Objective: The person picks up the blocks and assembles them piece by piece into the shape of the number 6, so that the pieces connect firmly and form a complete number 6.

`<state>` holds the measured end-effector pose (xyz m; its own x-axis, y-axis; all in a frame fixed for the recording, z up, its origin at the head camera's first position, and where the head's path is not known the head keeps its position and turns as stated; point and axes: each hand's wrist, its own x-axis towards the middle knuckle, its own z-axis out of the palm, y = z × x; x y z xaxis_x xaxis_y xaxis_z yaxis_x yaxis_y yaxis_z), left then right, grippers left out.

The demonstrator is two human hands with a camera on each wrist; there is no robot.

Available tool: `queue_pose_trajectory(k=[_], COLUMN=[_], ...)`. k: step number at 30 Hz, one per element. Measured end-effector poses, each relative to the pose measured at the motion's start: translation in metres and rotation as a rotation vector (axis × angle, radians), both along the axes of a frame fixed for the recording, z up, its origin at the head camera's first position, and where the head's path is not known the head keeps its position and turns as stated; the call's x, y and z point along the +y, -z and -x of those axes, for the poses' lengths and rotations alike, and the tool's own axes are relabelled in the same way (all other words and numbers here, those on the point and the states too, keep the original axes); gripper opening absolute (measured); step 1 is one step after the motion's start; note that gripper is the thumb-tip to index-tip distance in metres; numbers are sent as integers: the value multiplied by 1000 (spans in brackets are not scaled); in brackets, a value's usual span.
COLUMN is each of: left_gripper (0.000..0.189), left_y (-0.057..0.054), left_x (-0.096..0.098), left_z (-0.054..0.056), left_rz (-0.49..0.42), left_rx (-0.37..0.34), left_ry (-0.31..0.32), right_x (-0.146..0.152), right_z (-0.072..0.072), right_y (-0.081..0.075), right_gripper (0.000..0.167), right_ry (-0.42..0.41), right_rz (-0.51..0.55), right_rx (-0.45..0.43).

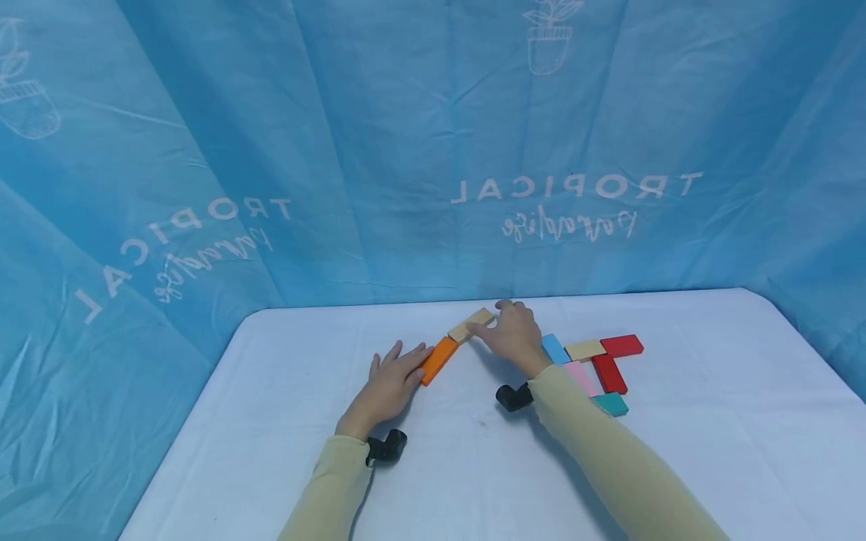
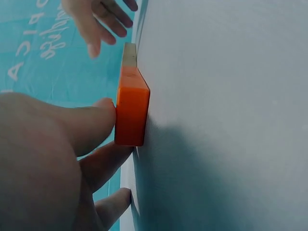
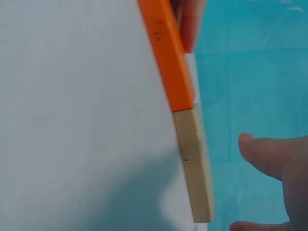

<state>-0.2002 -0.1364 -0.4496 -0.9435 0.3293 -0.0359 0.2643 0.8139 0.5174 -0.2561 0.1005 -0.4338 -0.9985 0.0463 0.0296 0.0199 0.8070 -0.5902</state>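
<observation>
An orange block lies slanted on the white table, end to end with a natural wood block beyond it. My left hand touches the orange block from the left with fingers spread. In the left wrist view the thumb meets the block's face and another fingertip rests at its side. Over the wood block hovers my right hand, thumb and fingers apart. A gap shows between its thumb and the wood block in the right wrist view; nothing is held there.
Right of my right hand lies a flat group of blocks: blue, wood, red, another red, pink and teal. My right sleeve partly covers it. A blue curtain hangs behind the table.
</observation>
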Motion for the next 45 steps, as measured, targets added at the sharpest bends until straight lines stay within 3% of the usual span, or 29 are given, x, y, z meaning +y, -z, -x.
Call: queue_pose_trajectory(k=[10, 15, 21, 24, 29, 37, 45], left_gripper=[47, 48, 50, 51, 52, 53, 52], left_y=[-4, -8, -12, -13, -14, -16, -20], left_x=[-9, -11, -14, -14, -14, -7, 3], left_z=[5, 13, 23, 27, 33, 47, 64], left_rz=[2, 37, 61, 67, 71, 89, 114], left_rx=[2, 17, 30, 12, -26, -32, -38], left_ry=[32, 92, 182, 183, 176, 259, 339], right_x=[26, 46, 71, 83, 98, 120, 126], right_z=[-19, -32, -44, -48, -52, -52, -50], right_y=[-12, -21, -22, -21, -20, -9, -8], right_gripper=[72, 75, 72, 71, 76, 85, 83], right_ry=[-89, -96, -163, -196, -227, -296, -357], right_rz=[70, 104, 117, 111, 62, -10, -29], right_rx=[37, 3, 46, 45, 1, -40, -63])
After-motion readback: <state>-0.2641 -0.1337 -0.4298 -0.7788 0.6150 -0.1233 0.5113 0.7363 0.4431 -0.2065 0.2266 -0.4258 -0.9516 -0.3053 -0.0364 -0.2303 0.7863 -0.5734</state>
